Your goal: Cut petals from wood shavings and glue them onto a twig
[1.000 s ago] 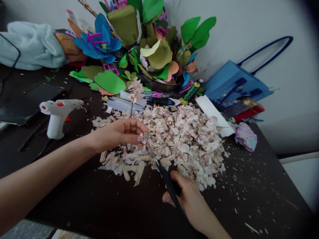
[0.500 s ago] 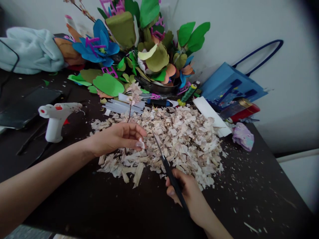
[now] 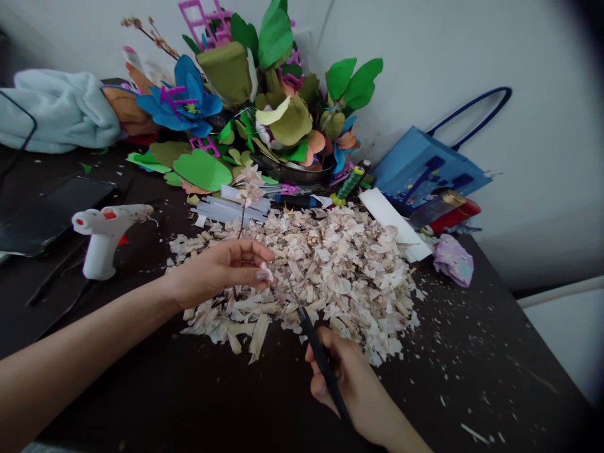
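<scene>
1. Our left grip (image 3: 217, 267) is curled almost shut, pinching a thin twig (image 3: 242, 226) with pale blossoms on top, plus a pale flake (image 3: 267, 272).
2. Our right grip (image 3: 352, 384) is wrapped tight on black scissors (image 3: 321, 358), blades nearly closed, tips just beside that flake.
3. Both hands are over a heap of wood shavings (image 3: 340, 283) on the bench (image 3: 495, 358).

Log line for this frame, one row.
left hand: twig with pale petals | right hand: black scissors | under both: pale shavings pile

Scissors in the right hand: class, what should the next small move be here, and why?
Probably snip the pale petal-like piece pinched by the left hand: the tips of the scissors in the right hand point towards it, and the left hand also steadies the upright twig above the wood shavings.
</scene>
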A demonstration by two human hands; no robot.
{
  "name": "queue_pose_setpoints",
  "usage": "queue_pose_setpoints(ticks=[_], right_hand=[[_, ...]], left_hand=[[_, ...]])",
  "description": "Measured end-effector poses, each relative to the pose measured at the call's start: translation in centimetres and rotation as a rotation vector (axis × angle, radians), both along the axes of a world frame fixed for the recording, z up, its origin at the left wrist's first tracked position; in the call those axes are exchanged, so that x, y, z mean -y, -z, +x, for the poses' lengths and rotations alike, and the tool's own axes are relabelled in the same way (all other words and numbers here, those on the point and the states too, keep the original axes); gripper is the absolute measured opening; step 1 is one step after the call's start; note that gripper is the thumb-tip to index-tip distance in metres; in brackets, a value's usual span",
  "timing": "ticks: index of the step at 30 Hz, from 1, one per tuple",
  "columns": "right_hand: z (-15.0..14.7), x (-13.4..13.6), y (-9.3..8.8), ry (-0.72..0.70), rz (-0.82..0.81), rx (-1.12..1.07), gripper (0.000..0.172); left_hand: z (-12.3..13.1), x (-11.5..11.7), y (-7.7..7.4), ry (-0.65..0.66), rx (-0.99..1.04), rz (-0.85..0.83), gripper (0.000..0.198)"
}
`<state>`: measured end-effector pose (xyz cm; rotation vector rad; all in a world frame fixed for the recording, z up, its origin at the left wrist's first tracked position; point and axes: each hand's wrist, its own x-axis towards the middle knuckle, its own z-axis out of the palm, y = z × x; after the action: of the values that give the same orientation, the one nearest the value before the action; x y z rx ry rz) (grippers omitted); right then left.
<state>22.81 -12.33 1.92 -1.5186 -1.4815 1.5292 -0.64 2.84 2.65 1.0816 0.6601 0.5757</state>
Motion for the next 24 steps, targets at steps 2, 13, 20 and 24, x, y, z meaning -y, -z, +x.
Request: queue_pose_setpoints(ticks=[2,13,20,24], right_hand=[[-0.2,0.0,-0.2,-0.01,-0.001,-0.003,0.036],[-0.7,-0.1,-0.6,0.009,-0.029,-0.014,0.055],[-0.6,-0.1,-0.3,0.021,-0.053,-0.017,0.057],[-0.5,-0.1,-0.1,0.013,-0.061,-0.028,0.055]], left_hand=[[0.1,0.2,0.1,-0.031,0.007,-0.009,0.027],[0.9,1.1,0.1,-0.178,0.01,-0.06,0.026],[1.0,1.3,0.4,-0.211,0.02,-0.029,0.027],[1.1,1.4,0.5,-0.221,0.018,-0.026,0.026]])
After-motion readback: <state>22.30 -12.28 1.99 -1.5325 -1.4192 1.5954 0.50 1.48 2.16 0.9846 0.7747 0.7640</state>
